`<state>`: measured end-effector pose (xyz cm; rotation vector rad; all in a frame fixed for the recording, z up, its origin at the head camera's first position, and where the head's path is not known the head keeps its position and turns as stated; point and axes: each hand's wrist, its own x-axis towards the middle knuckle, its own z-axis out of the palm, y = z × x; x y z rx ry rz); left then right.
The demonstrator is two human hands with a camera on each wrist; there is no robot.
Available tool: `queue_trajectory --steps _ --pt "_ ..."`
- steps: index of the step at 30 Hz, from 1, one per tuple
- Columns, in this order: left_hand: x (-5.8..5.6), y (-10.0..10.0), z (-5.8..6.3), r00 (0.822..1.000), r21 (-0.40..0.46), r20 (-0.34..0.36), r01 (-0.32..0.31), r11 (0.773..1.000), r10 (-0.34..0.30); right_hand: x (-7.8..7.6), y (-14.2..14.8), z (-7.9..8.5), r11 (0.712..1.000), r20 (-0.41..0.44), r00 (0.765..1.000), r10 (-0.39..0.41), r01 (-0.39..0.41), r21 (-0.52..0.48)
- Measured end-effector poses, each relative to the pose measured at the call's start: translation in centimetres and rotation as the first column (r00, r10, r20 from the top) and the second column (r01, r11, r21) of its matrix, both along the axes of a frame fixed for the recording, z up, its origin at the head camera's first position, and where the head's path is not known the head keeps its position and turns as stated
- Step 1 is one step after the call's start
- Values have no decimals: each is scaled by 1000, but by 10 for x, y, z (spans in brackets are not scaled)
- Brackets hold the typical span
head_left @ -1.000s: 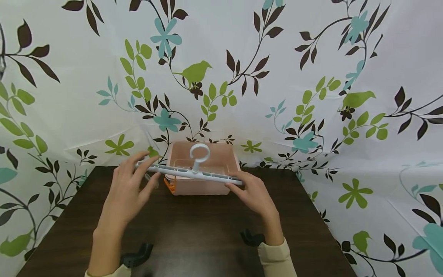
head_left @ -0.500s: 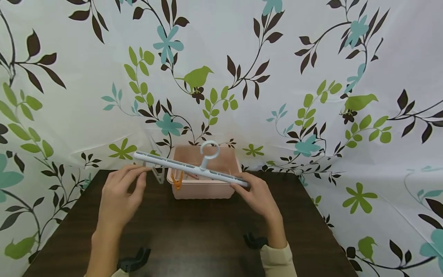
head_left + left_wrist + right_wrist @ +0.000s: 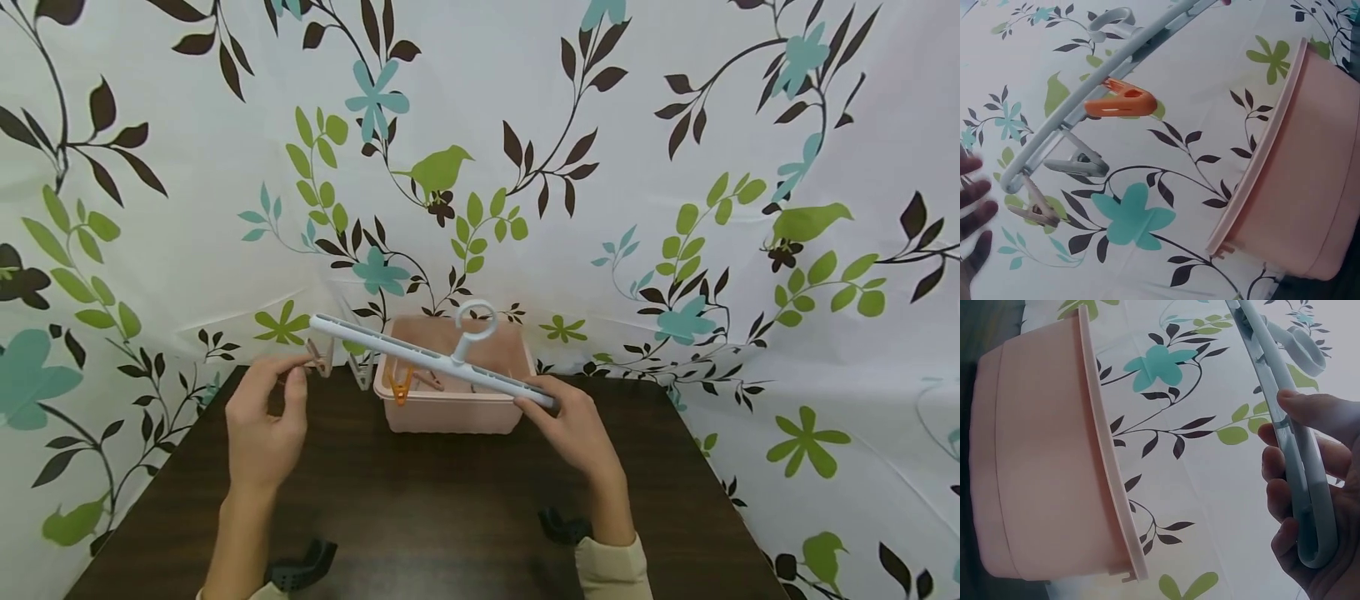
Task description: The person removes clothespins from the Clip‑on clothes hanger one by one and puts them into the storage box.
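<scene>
A pale blue-grey hanger bar with a ring hook is held up by its right end, gripped by my right hand. Thumb and fingers wrap that end in the right wrist view. The bar slants, left end higher. Three clothespins hang from its left half: an orange clothespin, a grey clothespin and, outermost, a pinkish-beige clothespin. My left hand is beside the outermost one; in the left wrist view its loosely bent fingers are apart from the pin and hold nothing.
Behind and below the hanger, a pink plastic basin stands at the back of the dark wooden table; some small clothespins show inside. A leaf-patterned cloth hangs behind. Black wrist mounts sit on both wrists.
The hanger's left end has risen as my left hand came off it and down to the left. The outermost clothespin is now in plain view. My right hand keeps its grip.
</scene>
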<state>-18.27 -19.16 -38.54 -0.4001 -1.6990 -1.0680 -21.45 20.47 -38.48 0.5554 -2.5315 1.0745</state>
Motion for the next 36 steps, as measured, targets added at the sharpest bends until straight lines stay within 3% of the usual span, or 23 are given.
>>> queue_trajectory --steps 3,7,10,13,16,20,22,24,27,30,34,36 --pt "-1 5 0 987 50 156 -40 998 32 0 4 1 1000 2 1000 9 -9 -16" --pt "-4 14 1 925 13 369 -103 995 91 1 9 0 999 11 1000 6 -5 -33" --pt "-7 19 2 881 -32 464 -89 996 93 2 11 0 999 16 1000 -1 2 -47" --pt "-10 24 4 855 -43 516 -43 998 59 3 14 1 998 13 1000 -1 2 -70" --pt "-13 28 5 846 -53 531 -22 998 47 3 17 3 996 8 1000 1 0 -91" --pt "-14 28 5 848 -38 529 0 999 20 1 19 4 994 15 1000 12 -10 -105" --pt "-15 27 6 850 6 525 50 999 -46 1 20 4 994 19 1000 17 -15 -108" --pt "-18 26 8 845 78 513 131 988 -152 1 20 4 993 21 999 24 -22 -119" --pt "-25 26 12 821 181 485 244 953 -302 0 22 4 990 20 999 30 -27 -137" --pt "-30 26 15 786 277 444 336 900 -430 -2 25 2 987 31 999 39 -34 -154" --pt "-36 28 18 742 358 384 430 829 -550 -2 28 1 986 61 997 48 -38 -165" --pt "-39 31 19 729 364 375 453 814 -573 -3 30 2 986 73 996 46 -33 -163"
